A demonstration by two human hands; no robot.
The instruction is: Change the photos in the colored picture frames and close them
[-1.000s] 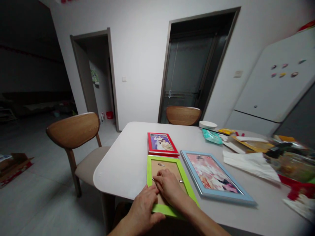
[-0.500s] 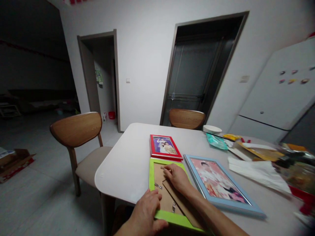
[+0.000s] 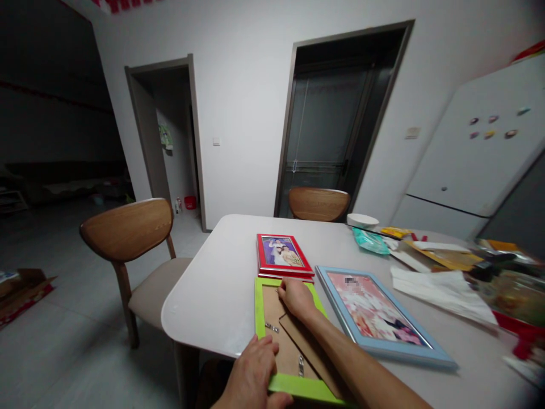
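A green picture frame [image 3: 304, 388] lies face down near the table's front edge, its brown backing board [image 3: 289, 349] and a slanted stand flap [image 3: 310, 353] showing. Small metal clips sit along the rim, one clip [image 3: 271, 327] on the left and another clip [image 3: 301, 366] at the near side. My left hand [image 3: 258, 372] grips the frame's near left corner, fingers over the backing and thumb at the near edge. At the far end, my right hand [image 3: 298, 299] is closed with bent fingers on a metal clip, mostly covered by the fingertips.
Beyond the green frame lies a red picture frame [image 3: 281, 270], with another red edge beneath it. A blue picture frame [image 3: 383, 312] lies face up to the right. Farther right are white paper [image 3: 443, 292], a teal packet [image 3: 369, 241] and a white bowl [image 3: 361, 220]. Wooden chairs [image 3: 128, 227] surround the table.
My right hand has curled in over the far clip, hiding most of it. My left hand keeps its hold on the corner. The view has shifted slightly.
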